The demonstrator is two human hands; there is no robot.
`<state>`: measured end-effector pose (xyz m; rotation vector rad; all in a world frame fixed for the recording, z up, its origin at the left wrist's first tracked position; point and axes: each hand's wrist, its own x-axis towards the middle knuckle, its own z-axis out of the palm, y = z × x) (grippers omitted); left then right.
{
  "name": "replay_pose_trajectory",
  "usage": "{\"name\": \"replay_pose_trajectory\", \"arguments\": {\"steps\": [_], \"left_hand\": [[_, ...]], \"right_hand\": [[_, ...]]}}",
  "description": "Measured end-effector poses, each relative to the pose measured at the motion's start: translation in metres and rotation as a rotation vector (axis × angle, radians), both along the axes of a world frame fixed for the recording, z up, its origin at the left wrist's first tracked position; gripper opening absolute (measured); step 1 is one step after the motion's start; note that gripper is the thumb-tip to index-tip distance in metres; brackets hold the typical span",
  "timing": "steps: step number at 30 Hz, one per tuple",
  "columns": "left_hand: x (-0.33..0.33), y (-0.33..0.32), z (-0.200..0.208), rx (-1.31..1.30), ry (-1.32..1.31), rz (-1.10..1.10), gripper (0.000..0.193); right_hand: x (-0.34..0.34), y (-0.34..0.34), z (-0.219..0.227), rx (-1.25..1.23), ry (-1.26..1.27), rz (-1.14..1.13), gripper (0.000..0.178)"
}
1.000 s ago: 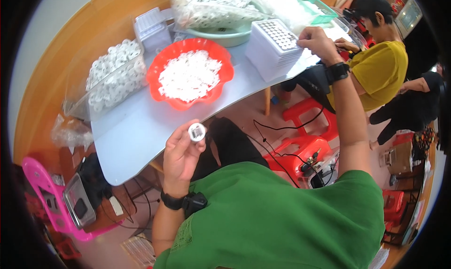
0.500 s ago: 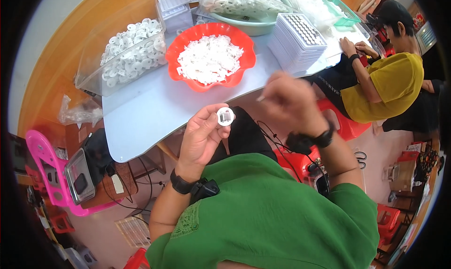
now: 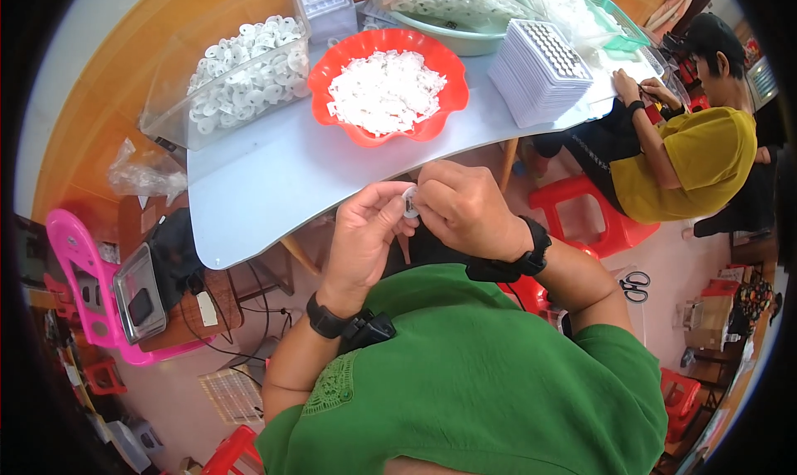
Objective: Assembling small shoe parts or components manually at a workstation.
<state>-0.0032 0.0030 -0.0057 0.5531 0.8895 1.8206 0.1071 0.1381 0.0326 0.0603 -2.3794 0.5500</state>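
Observation:
Between the thumb and fingers of my left hand (image 3: pixel 363 230) is a small round white plastic piece (image 3: pixel 410 203), held up in front of the table edge. My right hand (image 3: pixel 466 209) is closed in a pinch against the piece's right side. Whatever its fingertips hold, if anything, is hidden. Just beyond both hands stands a red wavy-rimmed bowl (image 3: pixel 456 97), heaped with small flat white pieces (image 3: pixel 386 91). A clear plastic bin (image 3: pixel 170 114) to its left holds many round white parts (image 3: pixel 249 72).
On the pale blue table (image 3: pixel 241 201), stacked white trays (image 3: pixel 540 80) stand right of the bowl. Behind are a pale green basin (image 3: pixel 465 43) and a green basket (image 3: pixel 618 22). A co-worker in a yellow top (image 3: pixel 706 155) sits at right. A pink chair (image 3: pixel 70 234) stands left.
My right hand has come in from the right to meet the white piece. The piece has turned from facing me to nearly edge-on. The whole view has shifted slightly.

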Motion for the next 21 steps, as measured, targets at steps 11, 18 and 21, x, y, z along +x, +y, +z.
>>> {"name": "replay_pose_trajectory", "arguments": {"steps": [11, 18, 21], "left_hand": [[0.000, 0.000, 0.008, -0.024, 0.081, 0.017, 0.020], [0.006, 0.001, 0.012, -0.075, 0.063, -0.006, 0.021], [-0.002, -0.001, 0.006, -0.056, 0.008, 0.045, 0.022]], "right_hand": [[0.001, 0.006, 0.012, -0.550, -0.254, 0.002, 0.013], [0.013, 0.025, 0.020, -0.921, -0.444, 0.126, 0.017], [0.029, 0.058, 0.045, -0.886, -0.240, 0.078, 0.013]]}}
